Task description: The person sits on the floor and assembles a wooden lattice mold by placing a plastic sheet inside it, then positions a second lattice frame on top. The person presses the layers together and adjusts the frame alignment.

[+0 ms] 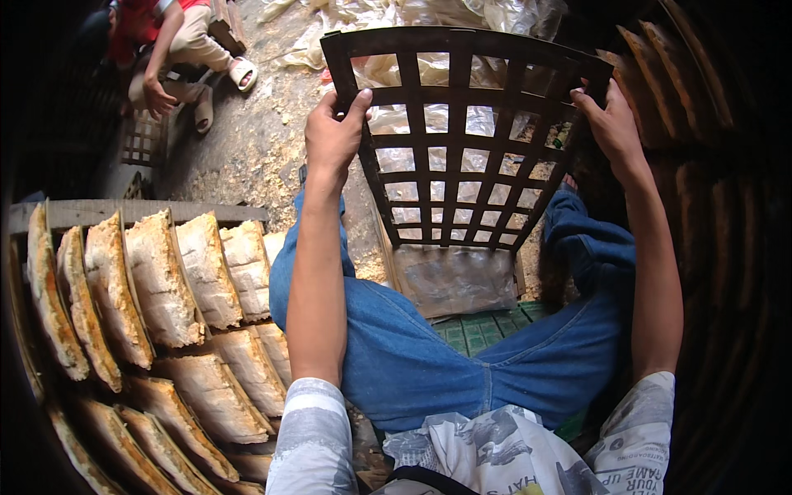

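Note:
Between my two hands a dark lattice frame [445,91] with square openings is held up, tilted, its wide edge away from me and its narrower edge low between my knees. My left hand [334,136] grips its left side, thumb on the near face. On the right side, my right hand [606,120] is closed round the rim near the far corner. Through the openings, clear plastic sheeting shows. Just below the frame's low edge lies a plastic-covered block or board [454,280], partly hidden by the frame.
At my left, several crumbly whitish slabs [157,276] stand in rows on thin boards beside a wooden beam [132,213]. More slabs [668,78] lean at the far right. Crumpled plastic [330,41] covers the floor ahead. A person [177,49] sits at the far left. Under me is a green surface [487,330].

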Demonstrator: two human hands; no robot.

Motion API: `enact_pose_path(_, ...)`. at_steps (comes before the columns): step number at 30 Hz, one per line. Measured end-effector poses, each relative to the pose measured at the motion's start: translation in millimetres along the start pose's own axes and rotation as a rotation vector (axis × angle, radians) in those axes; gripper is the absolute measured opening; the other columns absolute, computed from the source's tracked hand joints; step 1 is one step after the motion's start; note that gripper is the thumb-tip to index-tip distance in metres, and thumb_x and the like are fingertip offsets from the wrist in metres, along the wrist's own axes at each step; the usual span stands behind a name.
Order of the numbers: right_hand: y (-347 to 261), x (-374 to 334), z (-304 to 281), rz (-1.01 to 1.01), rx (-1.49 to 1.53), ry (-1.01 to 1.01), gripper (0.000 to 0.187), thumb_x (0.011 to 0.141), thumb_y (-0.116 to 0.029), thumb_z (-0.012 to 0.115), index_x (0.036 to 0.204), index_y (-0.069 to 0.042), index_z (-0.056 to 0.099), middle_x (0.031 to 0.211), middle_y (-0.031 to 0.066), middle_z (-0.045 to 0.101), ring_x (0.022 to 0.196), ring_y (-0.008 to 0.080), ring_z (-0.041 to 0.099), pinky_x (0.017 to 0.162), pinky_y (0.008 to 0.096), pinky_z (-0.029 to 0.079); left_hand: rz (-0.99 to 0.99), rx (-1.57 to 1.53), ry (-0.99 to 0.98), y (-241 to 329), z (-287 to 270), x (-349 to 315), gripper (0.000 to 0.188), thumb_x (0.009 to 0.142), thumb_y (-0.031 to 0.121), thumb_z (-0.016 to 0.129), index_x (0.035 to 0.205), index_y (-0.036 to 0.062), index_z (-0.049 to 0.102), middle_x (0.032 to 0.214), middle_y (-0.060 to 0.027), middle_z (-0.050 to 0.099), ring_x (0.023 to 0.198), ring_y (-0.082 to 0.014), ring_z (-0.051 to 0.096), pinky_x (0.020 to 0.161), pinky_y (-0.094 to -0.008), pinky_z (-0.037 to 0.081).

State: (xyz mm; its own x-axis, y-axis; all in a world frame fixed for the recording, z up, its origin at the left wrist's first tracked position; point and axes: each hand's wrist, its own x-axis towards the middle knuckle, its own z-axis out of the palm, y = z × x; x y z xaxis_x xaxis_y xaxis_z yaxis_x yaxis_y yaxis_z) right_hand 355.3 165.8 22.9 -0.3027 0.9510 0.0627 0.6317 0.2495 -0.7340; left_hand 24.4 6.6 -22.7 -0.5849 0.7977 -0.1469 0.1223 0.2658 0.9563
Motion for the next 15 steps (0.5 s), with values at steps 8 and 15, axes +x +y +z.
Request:
enact_pose_path(8,-2.0,0.5,0.2,-0.003,-0.057,0.045,0.043,0.087,-0.033,0.063,0.118,-0.002,0.057,0.108,0.0173,0.067,0.103,0.0280,0.064,0.091,0.0374,0.047,0.050,-0.030,-0.049,-6.1,-2.3,0.4,0.036,0.084,0.003,0.067,0.119,-0.0007,0.058,0.107,-0.0097,0.067,0.095,-0.0181,0.065,0.086,-0.0311,0.050)
enact_pose_path(15,-4.0,-3.7,1.3,-0.046,-0.019,0.065,0.042,0.087,-0.032,0.063,0.118,-0.004,0.058,0.107,0.0159,0.067,0.101,0.0253,0.064,0.088,0.0367,0.048,0.052,-0.019,-0.066,-2.7,-8.0,-1.8,0.037,0.082,0.008,0.071,0.117,0.0008,0.059,0.104,-0.0085,0.069,0.094,-0.0174,0.065,0.084,-0.0315,0.051)
